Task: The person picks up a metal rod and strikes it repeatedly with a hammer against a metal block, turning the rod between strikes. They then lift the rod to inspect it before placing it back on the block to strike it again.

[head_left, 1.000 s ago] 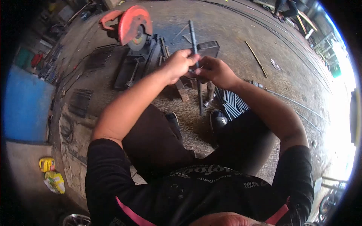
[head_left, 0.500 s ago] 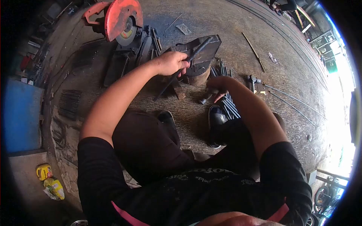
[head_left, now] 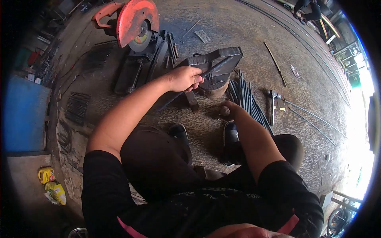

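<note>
My left hand [head_left: 184, 79] is closed around a dark metal rod [head_left: 219, 66]. The rod slants across a dark steel block [head_left: 234, 53], which rests on a round wooden stump [head_left: 216, 92]. Its near end runs down to the left below my wrist. My right hand [head_left: 230, 110] is low beside the stump, closed on what looks like a hammer [head_left: 225, 111]. Only the hammer's rounded end shows clearly; its handle is mostly hidden. A bundle of metal rods [head_left: 248, 99] lies just right of that hand.
A cut-off saw [head_left: 137, 23] with a red guard stands ahead on the left. A metal tool with a long handle [head_left: 272, 113] lies right of the rods. Dark rods [head_left: 77, 107] lie at left, near a blue panel [head_left: 25, 113]. Another person's legs [head_left: 307, 11] show far right.
The rod's far end is lower against the steel block. My right hand has turned and dropped slightly, with the hammer's rounded end now facing up. The whole view has shifted a little.
</note>
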`<move>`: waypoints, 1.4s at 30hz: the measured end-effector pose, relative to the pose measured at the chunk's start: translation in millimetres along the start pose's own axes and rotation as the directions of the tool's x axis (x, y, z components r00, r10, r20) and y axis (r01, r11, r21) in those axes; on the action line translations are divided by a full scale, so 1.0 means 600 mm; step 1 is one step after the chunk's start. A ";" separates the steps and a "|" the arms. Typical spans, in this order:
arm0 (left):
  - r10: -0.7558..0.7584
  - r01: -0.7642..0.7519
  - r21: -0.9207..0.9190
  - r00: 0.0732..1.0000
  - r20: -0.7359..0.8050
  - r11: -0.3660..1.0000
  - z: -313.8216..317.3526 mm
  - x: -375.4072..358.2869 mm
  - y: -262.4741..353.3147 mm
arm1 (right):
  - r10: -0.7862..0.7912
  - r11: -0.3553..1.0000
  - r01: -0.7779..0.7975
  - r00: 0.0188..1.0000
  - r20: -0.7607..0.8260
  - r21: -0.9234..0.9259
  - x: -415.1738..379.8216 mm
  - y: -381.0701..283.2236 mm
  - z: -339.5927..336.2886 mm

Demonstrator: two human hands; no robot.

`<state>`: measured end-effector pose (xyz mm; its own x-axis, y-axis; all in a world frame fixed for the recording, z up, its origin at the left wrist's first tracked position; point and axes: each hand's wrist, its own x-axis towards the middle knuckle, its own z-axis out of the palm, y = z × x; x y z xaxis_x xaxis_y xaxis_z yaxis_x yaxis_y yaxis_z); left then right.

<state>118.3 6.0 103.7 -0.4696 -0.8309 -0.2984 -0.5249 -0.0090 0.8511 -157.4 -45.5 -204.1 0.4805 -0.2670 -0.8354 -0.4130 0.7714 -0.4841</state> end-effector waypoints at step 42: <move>-0.400 -0.663 -0.674 0.549 -0.734 0.327 -0.065 0.154 0.033 | -0.727 0.428 0.901 0.391 -0.564 0.072 -0.460 -0.181 0.073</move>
<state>92.2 -92.8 110.1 0.4731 -0.8610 -0.1868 0.6180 0.1732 0.7669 -211.6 -30.3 90.3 0.0521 -0.9912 -0.1214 0.3117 0.1316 -0.9410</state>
